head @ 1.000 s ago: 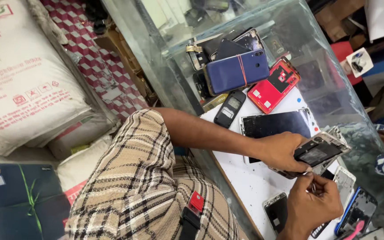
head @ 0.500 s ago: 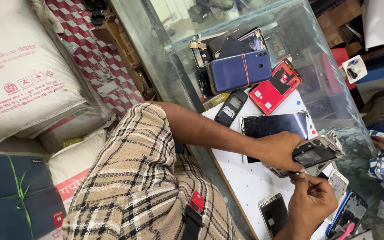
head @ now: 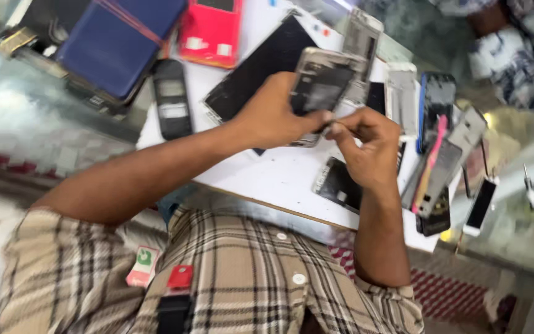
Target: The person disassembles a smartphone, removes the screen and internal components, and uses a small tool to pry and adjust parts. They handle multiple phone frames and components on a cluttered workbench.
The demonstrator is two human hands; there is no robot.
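Note:
My left hand (head: 273,114) grips an opened phone body (head: 322,83) with its back off, held tilted above a white work board (head: 279,176). Fingers of my right hand (head: 366,148) are pinched together at the phone's lower edge, touching my left thumb. Something small and thin seems to sit between those fingertips, but I cannot tell what it is. Both forearms reach in from my plaid shirt (head: 236,278) at the bottom.
On the board lie a big black screen panel (head: 251,71), a black keypad phone (head: 171,99), a red case (head: 211,28), a blue wallet case (head: 115,43) and a dark phone part (head: 338,182). Several phone shells and a pink brush (head: 431,164) crowd the right side, over a glass counter (head: 514,241).
The view has swung round and come much closer to the hands. My left hand still holds the phone body, and my right hand has risen to its lower edge.

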